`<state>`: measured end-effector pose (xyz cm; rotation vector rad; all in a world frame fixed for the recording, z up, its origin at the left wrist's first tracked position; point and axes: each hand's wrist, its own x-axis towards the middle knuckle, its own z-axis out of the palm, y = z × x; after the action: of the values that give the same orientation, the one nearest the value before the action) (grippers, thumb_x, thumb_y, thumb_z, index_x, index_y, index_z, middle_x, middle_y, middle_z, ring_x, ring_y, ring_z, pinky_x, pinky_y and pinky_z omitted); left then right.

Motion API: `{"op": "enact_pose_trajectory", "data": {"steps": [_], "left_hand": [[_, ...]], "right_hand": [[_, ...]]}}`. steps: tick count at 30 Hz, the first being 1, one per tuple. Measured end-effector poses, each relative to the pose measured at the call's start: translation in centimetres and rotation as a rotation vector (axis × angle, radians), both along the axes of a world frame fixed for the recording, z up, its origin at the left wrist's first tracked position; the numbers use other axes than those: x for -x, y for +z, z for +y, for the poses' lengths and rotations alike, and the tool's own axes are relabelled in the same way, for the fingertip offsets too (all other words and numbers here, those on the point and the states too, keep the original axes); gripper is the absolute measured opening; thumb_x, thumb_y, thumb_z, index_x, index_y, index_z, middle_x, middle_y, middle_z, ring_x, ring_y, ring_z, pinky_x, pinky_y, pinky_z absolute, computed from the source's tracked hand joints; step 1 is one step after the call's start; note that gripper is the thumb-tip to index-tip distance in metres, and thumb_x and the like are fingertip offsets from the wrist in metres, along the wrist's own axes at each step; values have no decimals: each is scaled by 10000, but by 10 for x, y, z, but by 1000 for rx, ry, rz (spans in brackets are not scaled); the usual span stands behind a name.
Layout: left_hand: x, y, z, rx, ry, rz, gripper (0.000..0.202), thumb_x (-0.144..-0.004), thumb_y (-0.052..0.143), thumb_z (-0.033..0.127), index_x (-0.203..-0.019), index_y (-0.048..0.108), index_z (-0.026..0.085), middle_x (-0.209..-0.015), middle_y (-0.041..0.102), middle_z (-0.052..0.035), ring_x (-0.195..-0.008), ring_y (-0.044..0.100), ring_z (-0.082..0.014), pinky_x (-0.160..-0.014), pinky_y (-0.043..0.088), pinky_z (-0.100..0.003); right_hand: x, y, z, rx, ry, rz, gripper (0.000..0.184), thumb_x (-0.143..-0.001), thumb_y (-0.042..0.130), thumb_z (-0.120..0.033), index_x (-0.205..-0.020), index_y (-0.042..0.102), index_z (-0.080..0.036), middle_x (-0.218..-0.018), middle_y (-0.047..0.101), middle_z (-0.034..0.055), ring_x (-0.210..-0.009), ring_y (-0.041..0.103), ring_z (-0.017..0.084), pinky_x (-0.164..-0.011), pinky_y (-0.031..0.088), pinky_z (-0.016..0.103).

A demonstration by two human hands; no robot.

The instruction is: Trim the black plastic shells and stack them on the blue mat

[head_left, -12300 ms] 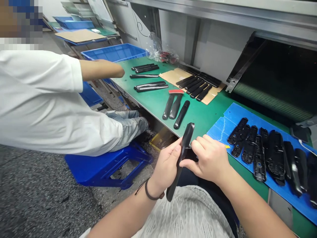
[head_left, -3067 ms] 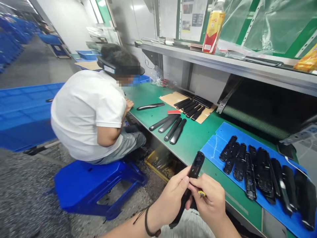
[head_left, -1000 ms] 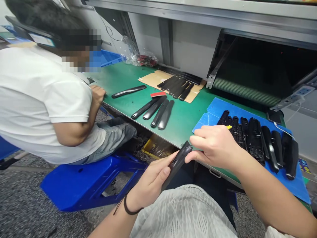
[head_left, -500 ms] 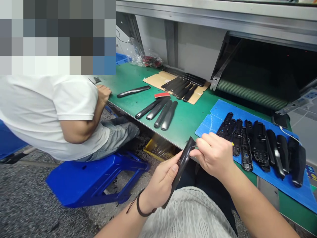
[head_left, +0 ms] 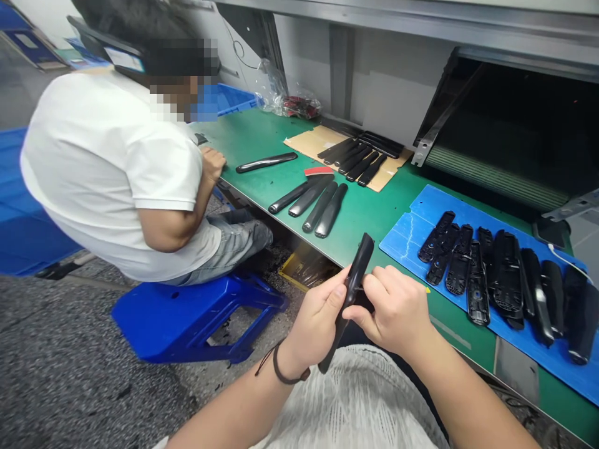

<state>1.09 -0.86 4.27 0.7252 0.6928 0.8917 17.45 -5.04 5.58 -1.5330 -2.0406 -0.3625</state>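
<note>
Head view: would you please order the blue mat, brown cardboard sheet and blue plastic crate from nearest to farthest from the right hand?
Right hand:
1. Blue mat, to its right.
2. Brown cardboard sheet, ahead on the bench.
3. Blue plastic crate, far left.

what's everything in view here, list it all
green bench top: one, green, across the middle of the view
blue sheet: one, blue, right end of bench
black plastic housings: about ten, black, on blue sheet
long black covers: five, black, mid-bench
cardboard sheet: one, tan, back of bench
blue stool: one, blue, on floor under co-worker
co-worker: one, white shirt, seated at left
black housing: one, black, in left hand
left hand: one, gripping black housing
right hand: one, fingers at black housing
</note>
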Motion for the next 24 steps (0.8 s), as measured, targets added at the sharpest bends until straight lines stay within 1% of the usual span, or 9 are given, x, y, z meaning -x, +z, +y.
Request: {"op": "enact_pose_trajectory", "data": {"steps": [4,7,10,13,16,18,22,24], "left_hand": [[0,4,5,-186,-75,116,327,-936,713,386,-1169,801,173,-579,588,-12,-673,628,-223,-661,545,-307],[0,6,5,-265,-79,170,344,-965,676,413,-1169,803,168,-584,565,-6,-668,601,-206,-674,531,-294],[-1,7,6,-293,-44,208,346,-967,675,412,-1172,807,166,-613,570,-11,-733,612,-209,-720,536,-286],[-1,10,9,-317,-6,231,355,-968,672,399,-1207,800,169,-695,632,-27,-771,625,-212,-805,553,-309],[-2,13,10,-380,20,246,381,-996,629,400,-1249,788,164,-796,688,-48,-843,651,-217,-944,536,-334],[-3,14,10,-382,30,248,380,-986,645,395,-1252,789,164,-792,689,-47,-869,657,-222,-980,526,-339],[-3,12,9,-334,12,246,402,-964,674,406,-1266,785,165,-650,602,-10,-748,619,-203,-893,558,-337],[-3,10,9,-347,5,250,438,-982,643,431,-1294,769,151,-636,581,-4,-696,591,-189,-849,558,-333]], "right_hand": [[6,-4,-2,18,8,18,645,-1057,277,-696,-729,549,-211,-672,517,31,-644,384,176,-598,245,345],[7,-6,-3,26,9,26,627,-1055,300,-693,-744,551,-210,-682,518,31,-650,389,177,-601,243,344],[9,-8,-5,30,28,19,617,-1053,311,-692,-751,548,-209,-686,510,29,-654,386,177,-607,240,341],[12,-10,-6,31,38,8,613,-1059,304,-681,-751,546,-210,-686,507,27,-658,380,179,-614,240,341],[14,-10,-7,22,36,-11,603,-1069,300,-658,-751,550,-211,-686,506,28,-663,372,183,-614,233,347],[15,-11,-8,14,40,-30,590,-1076,307,-637,-751,554,-211,-685,503,28,-663,363,185,-615,228,353],[14,-14,-9,-5,25,-61,569,-1082,336,-608,-731,545,-212,-677,492,27,-663,342,188,-617,216,358],[15,-17,-10,-12,22,-74,559,-1086,348,-591,-722,542,-213,-673,488,26,-665,336,189,-616,207,359]]}}
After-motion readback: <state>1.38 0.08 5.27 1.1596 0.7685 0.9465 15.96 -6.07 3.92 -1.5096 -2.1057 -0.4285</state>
